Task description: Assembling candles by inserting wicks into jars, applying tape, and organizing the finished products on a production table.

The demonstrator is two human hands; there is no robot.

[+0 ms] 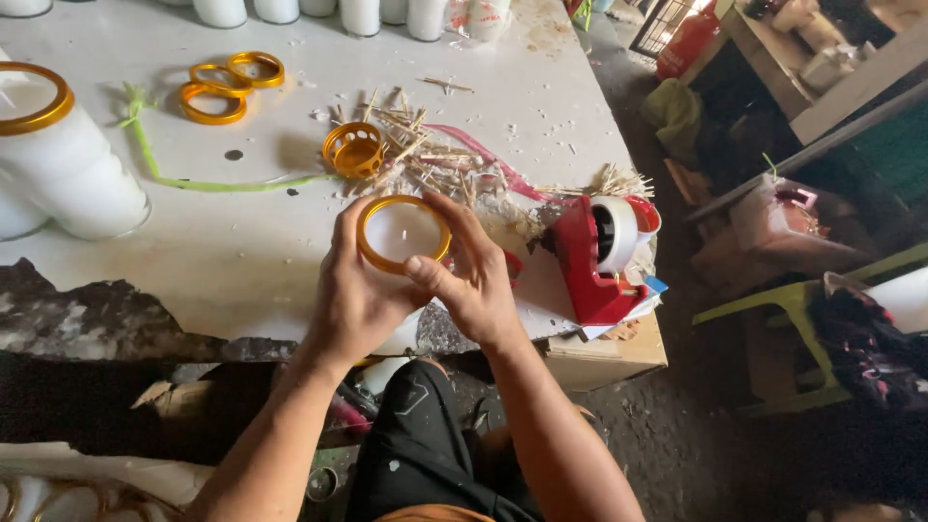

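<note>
A worn white table (242, 261) fills the upper left of the frame. Gold rings (224, 85), a green strip (193, 182), scattered wooden sticks (425, 150) and a red tape dispenser (601, 256) are laid on it.

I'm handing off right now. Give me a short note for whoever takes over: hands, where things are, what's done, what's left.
Left hand and right hand: both wrapped around one white candle jar, which has a gold ring sitting on its rim.
Nearby on the table: a gold ring holder beside a pile of wooden sticks, three loose gold rings farther left, a red tape dispenser to the right.
Done: a ringed jar lies at the left edge.
Left: a row of white jars at the far edge; I cannot tell whether they have rings.
</note>
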